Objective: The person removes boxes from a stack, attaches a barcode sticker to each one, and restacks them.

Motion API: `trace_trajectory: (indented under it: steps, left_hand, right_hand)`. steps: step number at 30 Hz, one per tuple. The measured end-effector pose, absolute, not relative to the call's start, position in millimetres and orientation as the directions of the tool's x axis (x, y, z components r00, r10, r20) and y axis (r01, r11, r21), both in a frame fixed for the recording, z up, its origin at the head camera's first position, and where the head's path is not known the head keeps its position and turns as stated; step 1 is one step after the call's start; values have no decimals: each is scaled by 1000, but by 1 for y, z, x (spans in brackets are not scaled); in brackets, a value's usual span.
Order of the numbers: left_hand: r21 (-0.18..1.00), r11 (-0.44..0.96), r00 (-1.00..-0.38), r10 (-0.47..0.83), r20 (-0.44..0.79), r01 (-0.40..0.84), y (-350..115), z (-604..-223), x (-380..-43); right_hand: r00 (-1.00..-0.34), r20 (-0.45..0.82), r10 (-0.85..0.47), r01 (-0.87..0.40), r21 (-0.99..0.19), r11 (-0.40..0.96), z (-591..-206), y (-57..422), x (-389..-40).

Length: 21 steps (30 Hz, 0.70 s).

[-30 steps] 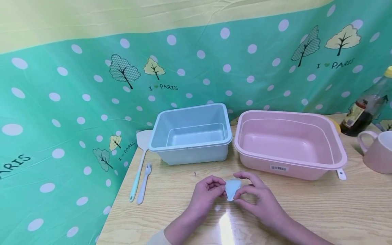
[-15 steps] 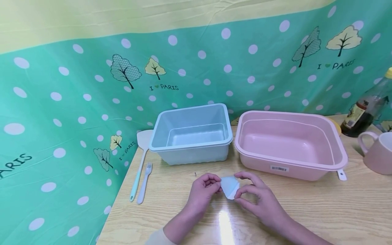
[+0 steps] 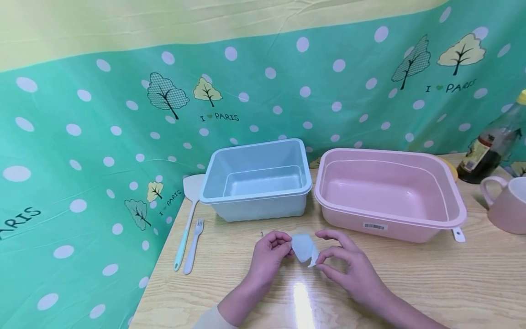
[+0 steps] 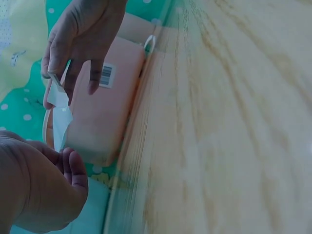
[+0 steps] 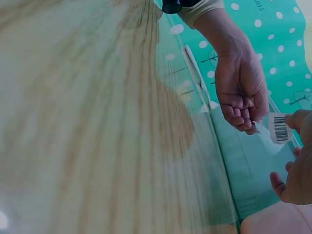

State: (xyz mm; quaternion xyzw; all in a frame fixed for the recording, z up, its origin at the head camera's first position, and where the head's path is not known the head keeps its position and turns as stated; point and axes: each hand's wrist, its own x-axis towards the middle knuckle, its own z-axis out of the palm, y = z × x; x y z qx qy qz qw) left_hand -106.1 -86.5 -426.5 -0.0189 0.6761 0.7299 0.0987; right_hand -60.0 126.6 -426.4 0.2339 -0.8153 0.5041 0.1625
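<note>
Between both hands is a small pale barcode sticker [image 3: 302, 248], held just over the table. My left hand [image 3: 266, 258] pinches its left edge with thumb and forefinger, other fingers curled in. On the other side, my right hand [image 3: 349, 262] pinches the lower right corner between thumb and a finger, the forefinger arching above. That corner is bent into a narrow white flap. Black bars show on the sticker [image 5: 280, 128] in the right wrist view. From the left wrist, the sticker [image 4: 62, 122] looks creased, stretched between the two hands.
Behind the hands stand a light blue bin [image 3: 255, 208] and a pink bin [image 3: 382, 221] with a barcode label. A spatula [image 3: 189, 224] and a fork [image 3: 194, 246] lie at left. A sauce bottle [image 3: 478, 157] and a pink mug [image 3: 509, 205] stand at right.
My left hand has shifted slightly left, drawing the sticker wider and turning it. A white flap now bends up at the right hand's corner. The right hand has barely moved.
</note>
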Motion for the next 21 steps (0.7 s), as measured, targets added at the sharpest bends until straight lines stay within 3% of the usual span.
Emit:
trace_trajectory:
  steps: [21]
  left_hand:
    - [990, -34, -990, 7, -139, -139, -91, -430, -108]
  right_hand:
    - [-865, 475, -165, -497, -762, 415, -424, 128, -60]
